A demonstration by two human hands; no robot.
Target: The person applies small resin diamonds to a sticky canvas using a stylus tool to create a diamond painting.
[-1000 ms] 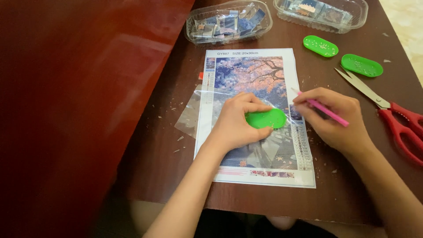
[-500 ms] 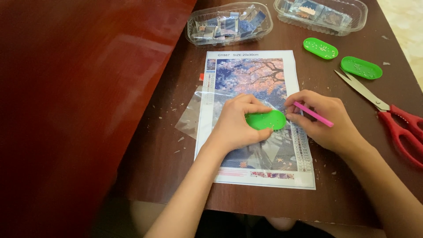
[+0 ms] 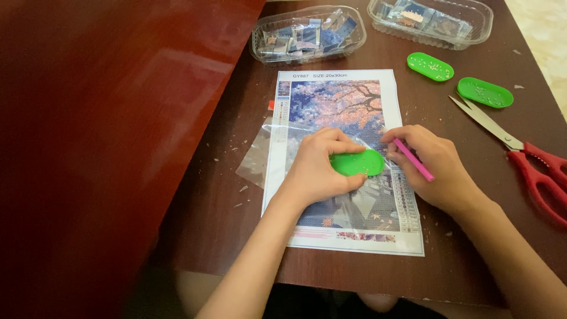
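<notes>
1. Green plastic, oval and shallow: a small tray lies on the printed canvas, pinched at its rim by the left hand.
2. Pink and thin, a pen sits pinched in the right hand, fingertips just right of the tray.
3. Red-handled scissors lie well right; bare dark table lies left of the fingers.

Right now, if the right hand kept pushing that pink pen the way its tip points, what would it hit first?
The right hand aims the pink pen up-left, so its tip would meet the picture canvas first, right beside the green tray; the tip may already touch it.
</notes>
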